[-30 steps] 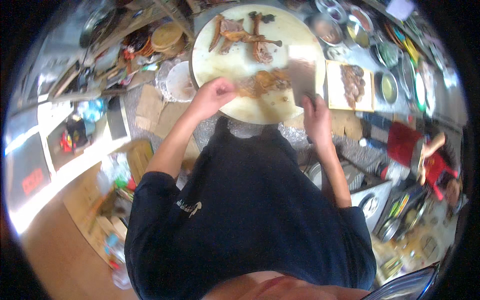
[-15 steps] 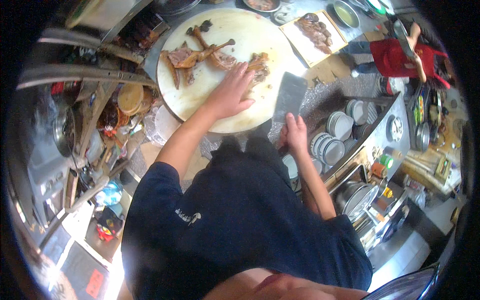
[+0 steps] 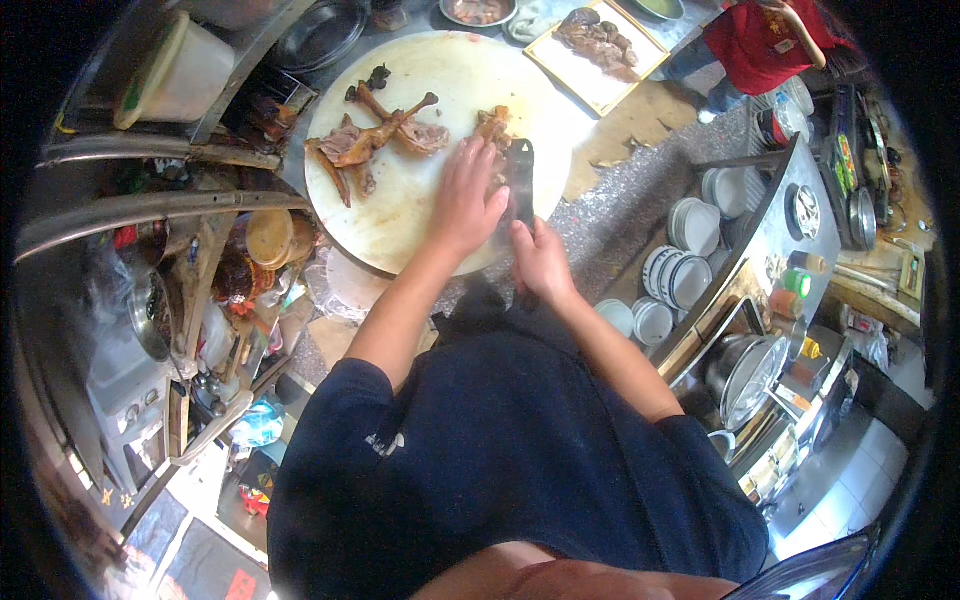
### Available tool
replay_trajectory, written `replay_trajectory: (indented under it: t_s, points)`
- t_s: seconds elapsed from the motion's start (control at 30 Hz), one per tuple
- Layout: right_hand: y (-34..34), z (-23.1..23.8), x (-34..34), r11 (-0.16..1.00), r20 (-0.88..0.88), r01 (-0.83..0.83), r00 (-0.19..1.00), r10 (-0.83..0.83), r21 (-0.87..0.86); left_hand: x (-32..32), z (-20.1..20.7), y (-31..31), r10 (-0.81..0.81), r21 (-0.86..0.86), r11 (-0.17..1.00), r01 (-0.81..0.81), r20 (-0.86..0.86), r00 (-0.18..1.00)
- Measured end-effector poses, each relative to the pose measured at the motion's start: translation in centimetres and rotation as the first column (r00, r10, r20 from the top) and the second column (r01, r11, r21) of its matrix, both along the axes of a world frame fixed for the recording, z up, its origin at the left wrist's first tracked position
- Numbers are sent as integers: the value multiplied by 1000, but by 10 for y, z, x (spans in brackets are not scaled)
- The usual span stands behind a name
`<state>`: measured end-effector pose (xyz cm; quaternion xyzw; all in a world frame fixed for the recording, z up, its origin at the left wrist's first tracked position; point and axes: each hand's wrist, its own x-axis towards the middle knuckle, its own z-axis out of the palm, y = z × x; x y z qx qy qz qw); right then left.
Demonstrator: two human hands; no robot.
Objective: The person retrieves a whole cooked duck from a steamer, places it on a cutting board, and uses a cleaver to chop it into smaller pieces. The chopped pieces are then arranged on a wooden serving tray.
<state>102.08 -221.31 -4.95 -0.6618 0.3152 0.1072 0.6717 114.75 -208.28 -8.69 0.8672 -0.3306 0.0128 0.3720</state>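
On the round pale chopping board (image 3: 400,235), my left hand (image 3: 465,205) lies with its fingers stretched forward against a piece of browned roast meat (image 3: 492,124), partly covering it. My right hand (image 3: 542,262) is closed round the handle of a cleaver (image 3: 521,180). The dark blade is seen nearly edge-on, along the right side of that meat and close to my left fingers. Whether it touches the meat, I cannot tell. Further left on the board are roast poultry pieces (image 3: 358,147) with leg bones sticking out.
Past the board stand a light tray (image 3: 545,62) of dark cooked meat and a metal bowl (image 3: 478,10). Stacked bowls (image 3: 692,226) fill a shelf at right. A person in a red top (image 3: 765,45) stands at far right. Metal rails (image 3: 160,208) run along the left.
My right hand has brought the cleaver leftward to the meat, its blade turning from broadside to nearly edge-on. My left hand stays on the meat. The whole view has shifted somewhat.
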Motion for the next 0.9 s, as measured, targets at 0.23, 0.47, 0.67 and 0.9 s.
replay_trajectory:
  t_s: [0.23,0.47,0.67,0.9]
  points:
    - [26,-8,-7,995,20,-11,1000,8,102,-24,-3,-1,110,-112,987,-118,-77,991]
    - [-3,5,5,964,211,-92,966,147,-251,-25,36,-25,261,-150,951,-272,-88,961]
    - [-102,36,57,959,327,-78,930,168,-271,30,66,-124,206,-316,925,-208,-43,978]
    - [-350,23,155,992,122,-81,988,93,-99,133,13,-384,221,-434,878,-204,-12,975]
